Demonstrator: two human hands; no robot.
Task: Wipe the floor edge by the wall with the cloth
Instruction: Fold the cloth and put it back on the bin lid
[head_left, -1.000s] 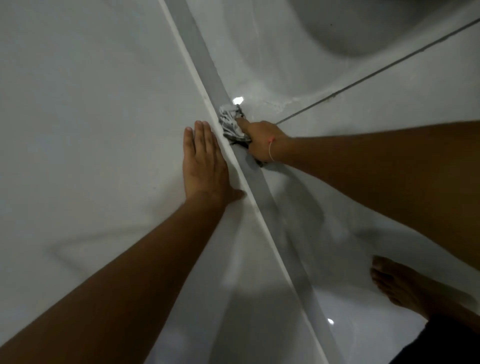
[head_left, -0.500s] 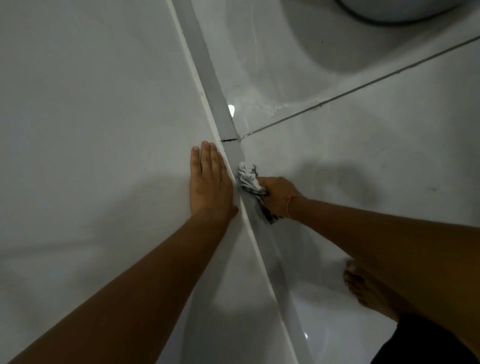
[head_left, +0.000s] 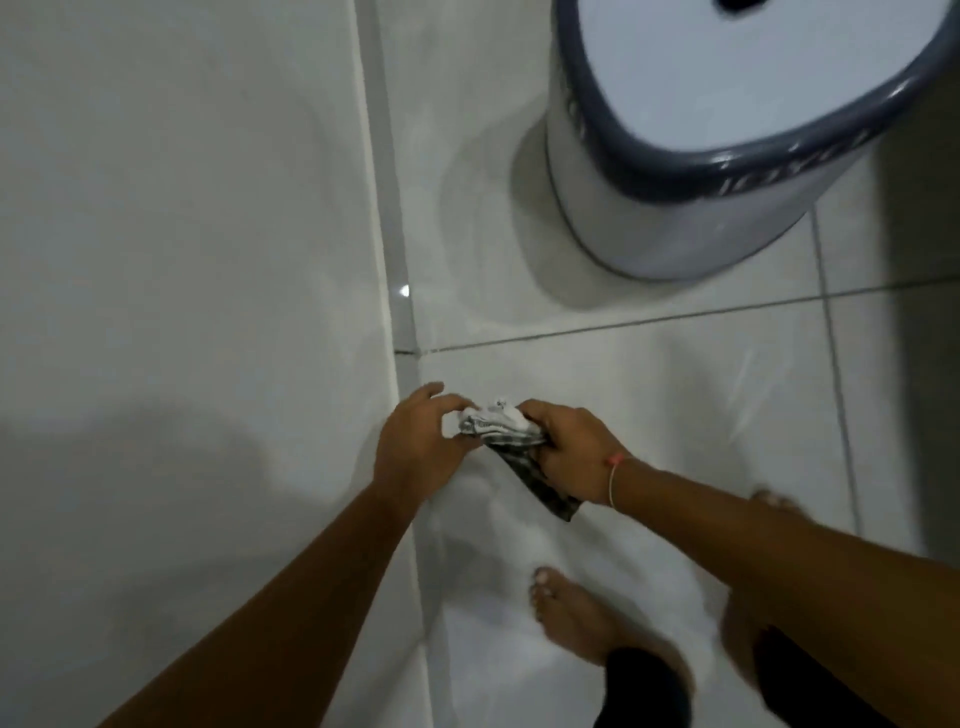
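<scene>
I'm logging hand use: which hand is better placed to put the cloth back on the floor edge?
Right. The right hand grips the cloth firmly, while the left hand only pinches its end, beside the grey floor edge.

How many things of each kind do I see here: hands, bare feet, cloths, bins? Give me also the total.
Hands: 2, the left hand and the right hand, both on the cloth
Bare feet: 2, one near, one partly hidden
Cloths: 1, the cloth
Bins: 1, the bin
Total: 6
</scene>
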